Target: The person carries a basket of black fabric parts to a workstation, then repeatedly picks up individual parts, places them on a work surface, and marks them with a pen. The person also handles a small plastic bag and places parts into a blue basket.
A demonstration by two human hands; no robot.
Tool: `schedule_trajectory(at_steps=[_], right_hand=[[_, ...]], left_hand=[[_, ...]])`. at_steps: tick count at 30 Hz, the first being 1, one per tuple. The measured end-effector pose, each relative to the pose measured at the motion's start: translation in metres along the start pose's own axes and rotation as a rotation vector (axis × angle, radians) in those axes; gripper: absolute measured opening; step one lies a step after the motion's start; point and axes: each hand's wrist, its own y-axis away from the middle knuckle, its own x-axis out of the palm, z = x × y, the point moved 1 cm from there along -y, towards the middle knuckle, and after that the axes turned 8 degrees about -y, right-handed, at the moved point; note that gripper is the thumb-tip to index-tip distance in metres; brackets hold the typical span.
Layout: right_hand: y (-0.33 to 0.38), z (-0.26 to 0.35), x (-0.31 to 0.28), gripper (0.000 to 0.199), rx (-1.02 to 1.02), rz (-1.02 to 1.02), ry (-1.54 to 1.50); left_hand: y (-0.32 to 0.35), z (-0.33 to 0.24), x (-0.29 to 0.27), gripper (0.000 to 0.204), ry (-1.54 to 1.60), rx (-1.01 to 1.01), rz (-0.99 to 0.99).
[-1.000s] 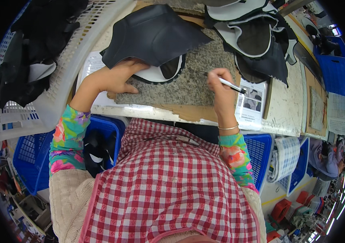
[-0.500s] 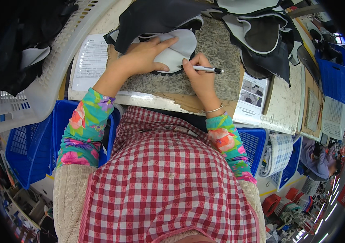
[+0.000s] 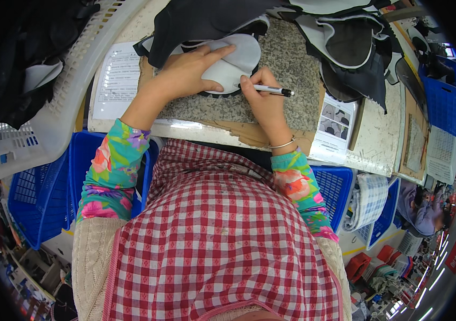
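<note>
A black fabric piece with white lining [image 3: 229,76] lies on a speckled grey slab [image 3: 292,104]. My left hand [image 3: 190,74] rests flat across it, fingers spread, the thumb and fingertips on the white side. In my right hand [image 3: 264,96] is a white pen with a black end [image 3: 271,90], pinched between thumb and fingers. Its tip is at the right edge of the white lining. A larger dark part of the piece [image 3: 201,24] stretches out beyond my left hand.
More black and white pieces [image 3: 348,48] are heaped at the far right. Printed sheets [image 3: 118,80] lie at the left and a sheet with pictures [image 3: 334,128] at the right. A white crate [image 3: 59,120] stands at the left; blue baskets [image 3: 332,187] are below the table edge.
The pen and my right hand have shifted very slightly left and up along the lining. My left hand stays spread on the piece, nearly unmoved.
</note>
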Motion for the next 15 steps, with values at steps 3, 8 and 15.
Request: schedule_trajectory(at_steps=[3,8,15], right_hand=[[0.001,-0.002,-0.002,0.026,-0.026,0.017,-0.018],[0.003,-0.001,-0.013,0.024,-0.044,-0.203,-0.092],[0.006,0.003,-0.018,0.027,-0.01,-0.149,-0.224]], left_hand=[[0.006,-0.008,-0.002,0.092,-0.01,-0.016,-0.059],[0.016,-0.038,-0.018,0.069,-0.034,0.193,-0.411],[-0.036,-0.017,-0.101,0.074,-0.54,-0.066,-1.006]])
